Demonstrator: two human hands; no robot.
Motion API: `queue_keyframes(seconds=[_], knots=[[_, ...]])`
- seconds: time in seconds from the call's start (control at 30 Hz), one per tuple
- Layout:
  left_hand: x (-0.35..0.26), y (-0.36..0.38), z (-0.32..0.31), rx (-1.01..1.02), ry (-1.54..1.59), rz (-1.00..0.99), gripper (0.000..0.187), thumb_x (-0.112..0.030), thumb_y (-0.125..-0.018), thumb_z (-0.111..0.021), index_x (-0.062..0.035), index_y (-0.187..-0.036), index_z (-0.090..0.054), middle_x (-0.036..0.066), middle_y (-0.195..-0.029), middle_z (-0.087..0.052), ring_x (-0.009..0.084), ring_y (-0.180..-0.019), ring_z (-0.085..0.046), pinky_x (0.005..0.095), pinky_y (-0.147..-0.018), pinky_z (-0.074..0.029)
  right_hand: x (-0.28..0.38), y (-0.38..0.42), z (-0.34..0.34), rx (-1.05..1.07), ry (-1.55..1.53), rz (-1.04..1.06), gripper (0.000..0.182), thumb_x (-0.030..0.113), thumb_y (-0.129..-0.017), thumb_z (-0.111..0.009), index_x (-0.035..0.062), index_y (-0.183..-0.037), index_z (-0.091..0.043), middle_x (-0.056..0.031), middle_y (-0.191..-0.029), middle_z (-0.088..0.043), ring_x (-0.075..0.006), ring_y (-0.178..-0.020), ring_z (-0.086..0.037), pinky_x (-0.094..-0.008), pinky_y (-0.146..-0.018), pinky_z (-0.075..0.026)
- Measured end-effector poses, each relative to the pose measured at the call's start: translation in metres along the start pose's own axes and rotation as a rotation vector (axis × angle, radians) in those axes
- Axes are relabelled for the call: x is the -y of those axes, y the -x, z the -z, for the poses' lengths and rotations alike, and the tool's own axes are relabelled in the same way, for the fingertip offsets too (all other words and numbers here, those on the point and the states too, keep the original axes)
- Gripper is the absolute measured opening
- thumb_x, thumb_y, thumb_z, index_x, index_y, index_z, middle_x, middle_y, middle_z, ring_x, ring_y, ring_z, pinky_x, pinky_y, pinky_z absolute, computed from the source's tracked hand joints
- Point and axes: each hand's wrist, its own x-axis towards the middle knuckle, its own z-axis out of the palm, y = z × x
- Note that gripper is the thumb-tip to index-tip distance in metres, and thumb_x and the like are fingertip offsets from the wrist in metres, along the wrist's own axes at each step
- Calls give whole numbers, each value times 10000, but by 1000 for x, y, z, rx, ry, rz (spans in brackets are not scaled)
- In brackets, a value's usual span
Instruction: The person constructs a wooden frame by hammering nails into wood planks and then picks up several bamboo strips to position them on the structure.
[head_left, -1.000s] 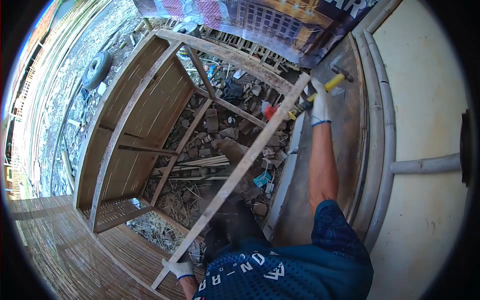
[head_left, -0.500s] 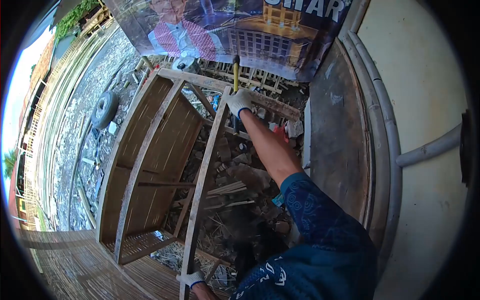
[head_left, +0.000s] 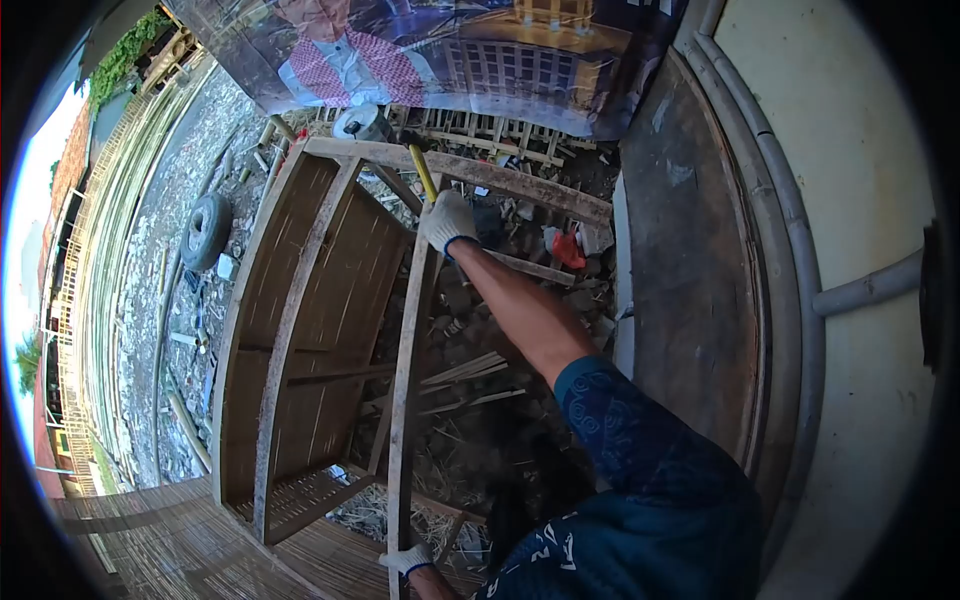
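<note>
Slat (head_left: 405, 360), long and wooden, running away from the body over a wooden frame (head_left: 262, 300). Near end clenched in left hand (head_left: 408, 560); far end beside right hand (head_left: 447, 220), fingers grasping a hammer (head_left: 422, 172).

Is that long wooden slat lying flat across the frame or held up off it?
Lying on it: the slat runs end to end across the frame, gloved hands at both ends.

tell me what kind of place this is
Probably an outdoor yard where bamboo furniture is built: a half-built wooden frame, rubble and scrap on the ground, an old tyre, and a hammer in the right hand.
</note>
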Motion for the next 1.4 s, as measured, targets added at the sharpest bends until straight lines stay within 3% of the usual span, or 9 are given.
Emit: queue_keyframes(seconds=[0.3, 0.43, 0.6, 0.7, 0.77, 0.97, 1.03, 1.2, 1.4], knots=[[11, 78, -29, 32, 85, 132, 784, -555, -935, -437, 113, -1330, -550, 294, -1289, -628, 417, -1159, -637, 508, -1012, -549, -14, 0, 127, 350, 498, 465, 347, 346, -920, -680, 25, -1048, -665, -229, -978, -717, -401, -914, -720, -520, -786, -578], [11, 97, -29, 78, 43, 136, 842, -561, -895, -425, 151, -1329, -542, 326, -1257, -624, 453, -1167, -642, 528, -998, -574, 75, -35, 141, 599, 937, 861, 312, 234, -935, -621, 231, -1245, -658, -167, -1017, -714, -369, -930, -725, -541, -750, -577], [9, 127, -34, 70, 100, 188, 911, -663, -921, -486, 103, -1413, -493, 279, -1431, -539, 423, -1289, -529, 479, -1139, -399, 123, -50, 87, 728, 1273, 1022, 436, 206, -942, -617, 340, -1357, -630, -90, -1045, -736, -350, -941, -724, -492, -760, -575], [8, 117, -25, 87, 115, 252, 896, -676, -939, -481, 65, -1443, -489, 246, -1467, -532, 418, -1310, -505, 486, -1157, -352, 75, -125, 7, 1252, 1805, 1193, 454, 172, -831, -703, 239, -1280, -703, -94, -1166, -739, -344, -1030, -704, -472, -805, -562], [14, 92, -6, 135, 97, 266, 854, -657, -946, -482, 45, -1431, -508, 234, -1446, -553, 420, -1291, -518, 493, -1152, -357, 119, -84, 22, 1235, 2001, 982, 389, 154, -836, -679, 190, -1219, -736, -101, -1123, -743, -332, -1028, -702, -473, -825, -558], [16, 127, -25, 134, 185, 251, 672, -558, -959, -483, 61, -1195, -591, 224, -1212, -625, 383, -1128, -594, 528, -1058, -488, 122, -50, 42, 931, 1491, 1035, 376, 180, -823, -737, 183, -1199, -727, -61, -1024, -761, -281, -943, -724, -419, -802, -552], [17, 126, -17, 129, 199, 265, 641, -547, -959, -478, 62, -1121, -594, 212, -1119, -634, 382, -1067, -610, 531, -1039, -505, 127, -58, 45, 1184, 1457, 877, 440, 115, -804, -689, 263, -1218, -717, -90, -1082, -750, -313, -935, -710, -451, -806, -547], [11, 141, -33, 117, 206, 203, 603, -532, -961, -481, 53, -1019, -615, 196, -981, -641, 385, -975, -626, 573, -996, -530, 112, -110, -23, 1230, 1900, 727, 431, 104, -772, -718, 250, -1178, -723, -91, -990, -744, -311, -876, -700, -447, -774, -546], [19, 127, -15, 93, 178, 209, 575, -532, -971, -469, 23, -983, -620, 180, -961, -651, 376, -963, -648, 546, -967, -563, 118, -76, 25, 989, 1474, 1141, 459, 143, -853, -643, 206, -1308, -631, -147, -1059, -751, -376, -990, -723, -487, -798, -557]])
